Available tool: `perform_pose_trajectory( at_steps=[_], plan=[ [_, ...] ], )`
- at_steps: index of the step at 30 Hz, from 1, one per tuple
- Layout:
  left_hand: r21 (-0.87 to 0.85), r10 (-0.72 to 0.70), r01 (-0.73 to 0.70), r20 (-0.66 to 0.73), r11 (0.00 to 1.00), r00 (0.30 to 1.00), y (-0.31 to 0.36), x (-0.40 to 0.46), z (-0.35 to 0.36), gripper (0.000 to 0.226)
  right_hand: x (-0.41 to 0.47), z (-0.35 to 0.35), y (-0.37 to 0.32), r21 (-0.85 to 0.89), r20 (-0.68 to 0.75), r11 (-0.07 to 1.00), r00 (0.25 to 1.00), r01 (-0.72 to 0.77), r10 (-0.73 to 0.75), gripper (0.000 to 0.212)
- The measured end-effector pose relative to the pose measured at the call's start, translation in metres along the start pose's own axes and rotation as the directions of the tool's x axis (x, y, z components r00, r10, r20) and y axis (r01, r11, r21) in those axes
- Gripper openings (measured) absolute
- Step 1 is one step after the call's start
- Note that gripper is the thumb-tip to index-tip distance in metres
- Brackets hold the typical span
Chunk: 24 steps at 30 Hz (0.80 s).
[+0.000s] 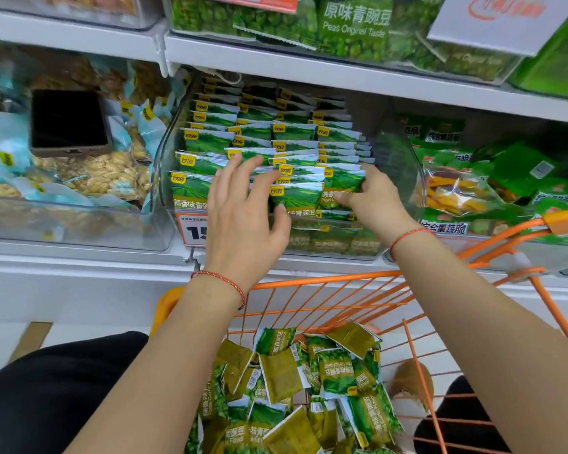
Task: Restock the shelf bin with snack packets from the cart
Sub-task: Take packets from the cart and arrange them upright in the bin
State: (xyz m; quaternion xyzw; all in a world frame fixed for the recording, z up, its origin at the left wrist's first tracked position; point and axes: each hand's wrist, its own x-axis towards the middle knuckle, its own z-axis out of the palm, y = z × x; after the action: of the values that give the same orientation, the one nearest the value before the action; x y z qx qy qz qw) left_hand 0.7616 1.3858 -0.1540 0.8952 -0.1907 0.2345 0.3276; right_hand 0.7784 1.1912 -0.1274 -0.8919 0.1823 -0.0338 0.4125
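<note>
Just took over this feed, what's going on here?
A person is restocking a clear shelf bin with green pea snack packets. The right hand grips a packet at the front row; the left hand, fingers spread, rests against the packets beside it. More packets lie loose in the orange cart below.

Both forearms were bare up to the edge of the picture, with no sleeve showing on either. The left hand (243, 211) had a thin red braided cord (222, 281) tied round its wrist. The right hand (371, 199) wore a matching red cord (407, 235) at its wrist. No rings or watch could be made out on either one. Low in the view, dark black clothing (53, 394) covered the person's lap, with more black cloth (456, 421) showing behind the orange wires.
</note>
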Motion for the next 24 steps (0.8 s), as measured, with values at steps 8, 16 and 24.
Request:
perform_pose_trajectory(
  at_steps=[8, 16, 24],
  plan=[
    [0.028, 0.014, -0.014, 0.028, 0.999, 1.0, -0.001, -0.001, 0.002, 0.039, -0.014, -0.002, -0.013, -0.219, 0.008, 0.975, 1.0, 0.031, -0.03, 0.074],
    [-0.11, 0.225, -0.222, 0.014, 0.969, 0.974, 0.041, -0.006, -0.023, 0.029, -0.072, -0.027, -0.005, -0.226, -0.224, 0.83, 0.802, 0.51, -0.554, 0.034],
    [0.29, -0.181, -0.323, 0.927, 0.901, 0.328, 0.069, -0.077, -0.023, 0.025, -0.136, -0.013, 0.074, -0.458, 0.585, 0.326, 0.556, 0.827, -0.591, 0.021]
  ],
)
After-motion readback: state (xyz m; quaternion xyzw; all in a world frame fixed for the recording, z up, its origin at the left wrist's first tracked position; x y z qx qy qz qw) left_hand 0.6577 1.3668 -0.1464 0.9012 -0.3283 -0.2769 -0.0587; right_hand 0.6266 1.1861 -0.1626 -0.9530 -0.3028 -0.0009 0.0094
